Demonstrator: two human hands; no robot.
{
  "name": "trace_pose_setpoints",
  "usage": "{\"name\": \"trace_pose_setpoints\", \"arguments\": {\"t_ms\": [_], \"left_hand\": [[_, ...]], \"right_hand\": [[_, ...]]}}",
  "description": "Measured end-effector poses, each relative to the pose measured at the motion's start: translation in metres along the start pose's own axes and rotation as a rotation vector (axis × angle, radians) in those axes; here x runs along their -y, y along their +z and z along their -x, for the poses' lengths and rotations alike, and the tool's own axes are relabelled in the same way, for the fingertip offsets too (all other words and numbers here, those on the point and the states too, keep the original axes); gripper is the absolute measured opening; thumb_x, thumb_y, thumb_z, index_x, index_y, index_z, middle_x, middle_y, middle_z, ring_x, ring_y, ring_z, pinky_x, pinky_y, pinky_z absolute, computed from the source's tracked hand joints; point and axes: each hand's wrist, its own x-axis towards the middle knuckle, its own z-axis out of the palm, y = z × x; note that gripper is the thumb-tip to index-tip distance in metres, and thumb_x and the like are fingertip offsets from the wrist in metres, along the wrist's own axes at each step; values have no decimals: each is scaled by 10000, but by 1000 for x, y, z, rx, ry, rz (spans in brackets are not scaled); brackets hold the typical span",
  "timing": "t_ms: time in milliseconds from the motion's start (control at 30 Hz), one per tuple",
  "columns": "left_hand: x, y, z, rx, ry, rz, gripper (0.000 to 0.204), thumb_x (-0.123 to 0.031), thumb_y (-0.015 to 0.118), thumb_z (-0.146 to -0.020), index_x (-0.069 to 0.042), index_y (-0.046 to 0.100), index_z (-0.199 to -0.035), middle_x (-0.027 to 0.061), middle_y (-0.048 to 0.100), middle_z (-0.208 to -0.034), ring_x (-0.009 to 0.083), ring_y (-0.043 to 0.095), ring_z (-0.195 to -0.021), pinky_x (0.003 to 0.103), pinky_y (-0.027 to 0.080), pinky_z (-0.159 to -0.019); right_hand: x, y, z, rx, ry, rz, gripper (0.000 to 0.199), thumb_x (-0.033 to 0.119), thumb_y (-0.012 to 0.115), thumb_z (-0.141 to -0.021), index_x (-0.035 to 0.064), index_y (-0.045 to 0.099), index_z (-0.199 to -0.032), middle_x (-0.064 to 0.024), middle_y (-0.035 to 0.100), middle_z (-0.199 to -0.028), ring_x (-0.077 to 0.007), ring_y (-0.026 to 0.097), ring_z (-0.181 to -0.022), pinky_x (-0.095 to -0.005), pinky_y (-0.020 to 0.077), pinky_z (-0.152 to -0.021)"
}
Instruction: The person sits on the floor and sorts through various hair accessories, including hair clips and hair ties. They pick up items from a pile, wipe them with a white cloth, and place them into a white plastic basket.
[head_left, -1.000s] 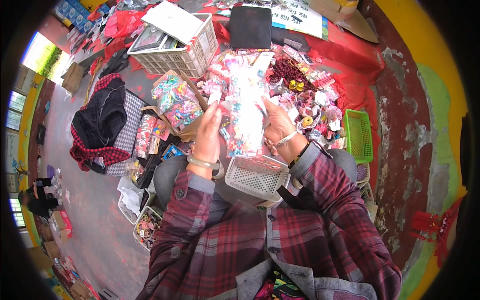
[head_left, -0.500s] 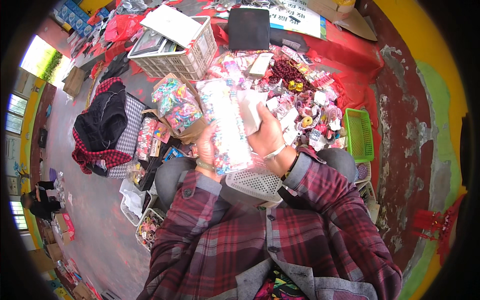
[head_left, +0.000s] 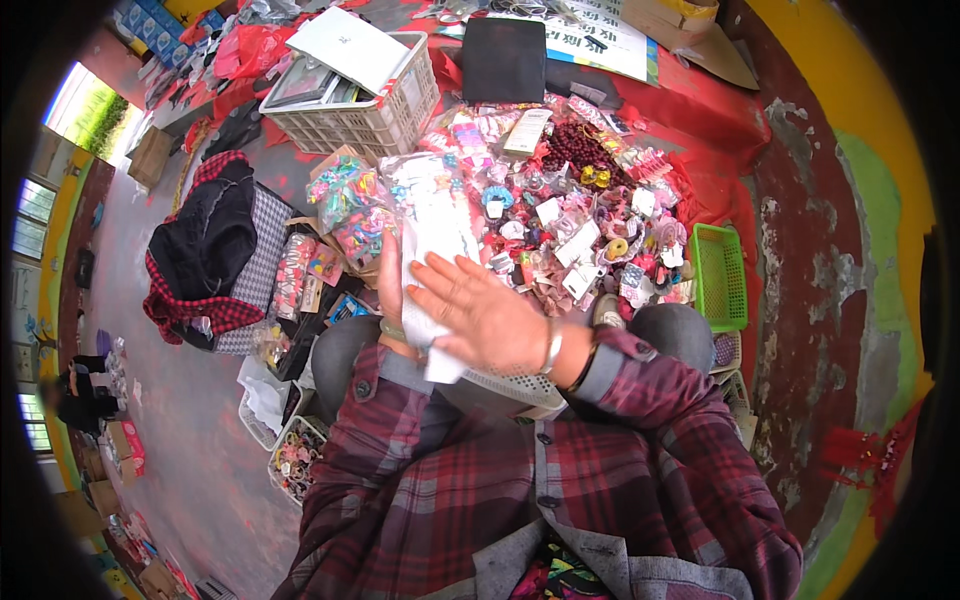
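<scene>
My left hand holds up a long clear plastic packet of small colourful hair accessories, gripping it from behind near its lower end. My right hand lies flat with fingers spread across the lower front of that packet. Under both hands a small white plastic basket rests on my lap, mostly hidden by my right wrist. I wear a plaid shirt and a bangle on each wrist.
A red-covered table holds a heap of hair clips and tagged trinkets, a green basket, a big white crate and a black pouch. A checked bag with dark clothing and boxes of goods stand to my left.
The packet has tilted from in front of me over to the left. My right hand has slid from the packet's right side onto its lower front, now flat and spread.
</scene>
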Motion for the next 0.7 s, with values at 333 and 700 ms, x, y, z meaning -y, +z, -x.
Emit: {"name": "trace_pose_setpoints", "arguments": {"t_ms": [333,700], "left_hand": [[44,-21,2,-39,-163,12,416,-293,357,-978,-46,411,-1309,73,523,-1230,184,516,-1107,335,402,-959],[29,-29,3,30,-16,-105,551,-392,372,-930,-63,329,-1369,117,423,-1340,260,435,-1206,412,402,-980]], "right_hand": [[-53,-14,-7,-311,401,270,596,319,492,-889,29,309,-1377,-200,293,-1423,-326,251,-1339,-461,211,-1081],[-10,-1,-8,-161,258,232,598,296,506,-890,41,296,-1388,-179,258,-1448,-321,220,-1358,-448,203,-1090]]}}
